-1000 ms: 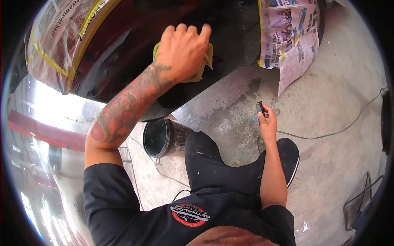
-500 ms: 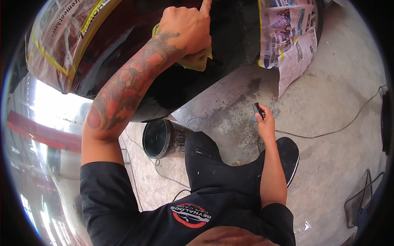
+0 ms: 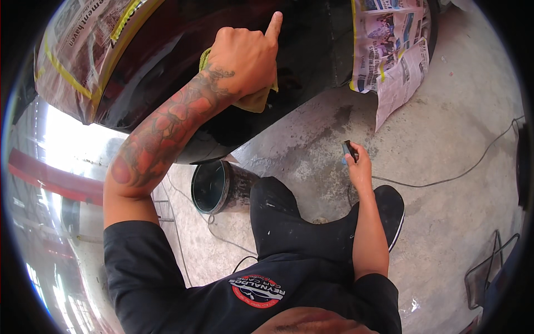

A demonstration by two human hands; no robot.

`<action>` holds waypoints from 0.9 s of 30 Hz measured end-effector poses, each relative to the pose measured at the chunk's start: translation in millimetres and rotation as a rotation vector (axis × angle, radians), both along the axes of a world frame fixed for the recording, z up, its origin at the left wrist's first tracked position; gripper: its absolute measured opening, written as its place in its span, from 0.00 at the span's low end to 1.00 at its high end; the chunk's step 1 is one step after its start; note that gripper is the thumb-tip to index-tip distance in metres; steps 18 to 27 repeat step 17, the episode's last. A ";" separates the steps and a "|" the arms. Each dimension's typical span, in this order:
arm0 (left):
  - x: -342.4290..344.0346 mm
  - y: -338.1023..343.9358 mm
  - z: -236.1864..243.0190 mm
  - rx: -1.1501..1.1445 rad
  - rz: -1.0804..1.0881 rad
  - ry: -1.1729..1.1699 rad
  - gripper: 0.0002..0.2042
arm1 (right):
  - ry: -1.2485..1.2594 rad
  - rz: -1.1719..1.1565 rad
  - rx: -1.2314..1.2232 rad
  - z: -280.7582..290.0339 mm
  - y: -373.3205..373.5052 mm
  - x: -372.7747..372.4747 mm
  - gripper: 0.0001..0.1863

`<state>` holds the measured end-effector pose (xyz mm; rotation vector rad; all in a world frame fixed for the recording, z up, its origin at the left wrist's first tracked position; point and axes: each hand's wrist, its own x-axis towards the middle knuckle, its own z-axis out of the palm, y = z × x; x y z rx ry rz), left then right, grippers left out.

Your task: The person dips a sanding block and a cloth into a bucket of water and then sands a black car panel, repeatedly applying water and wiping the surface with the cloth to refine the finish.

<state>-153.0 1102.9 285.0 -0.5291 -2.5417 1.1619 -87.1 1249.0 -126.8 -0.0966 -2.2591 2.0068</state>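
Observation:
My left hand [image 3: 245, 62] presses a yellow-green cloth [image 3: 253, 102] against a glossy black car body panel [image 3: 311, 50]. The thumb sticks out, while the other fingers are curled and mostly hidden behind the back of the hand. Only the cloth's edges show around it. Lower and to the right, above the floor, my right hand [image 3: 361, 167] is closed around a small dark block-like object [image 3: 349, 150] with a bluish part. Its exact kind is hard to make out.
Taped newspaper masking [image 3: 388, 42] borders the panel at the right, with more masking sheet [image 3: 78, 55] at the left. A dark bucket [image 3: 222, 188] stands beside my left knee. A thin cable [image 3: 434, 183] runs across the concrete floor [image 3: 445, 133], and a metal frame [image 3: 484, 270] lies far right.
My left hand has slid with the cloth toward me and slightly left along the panel. The right hand has stayed almost still with its object.

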 end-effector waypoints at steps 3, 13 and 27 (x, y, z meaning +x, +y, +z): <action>-1.7 7.5 5.9 0.001 -0.030 -0.020 0.50 | 0.005 0.003 0.001 -4.5 -1.5 -0.9 0.21; 11.9 28.8 31.9 -0.198 -0.010 0.071 0.42 | 0.027 0.019 0.050 -8.1 -13.7 -9.4 0.22; -1.9 35.6 25.5 -0.227 0.162 -0.076 0.46 | -0.040 -0.004 0.028 -17.9 2.5 -3.9 0.22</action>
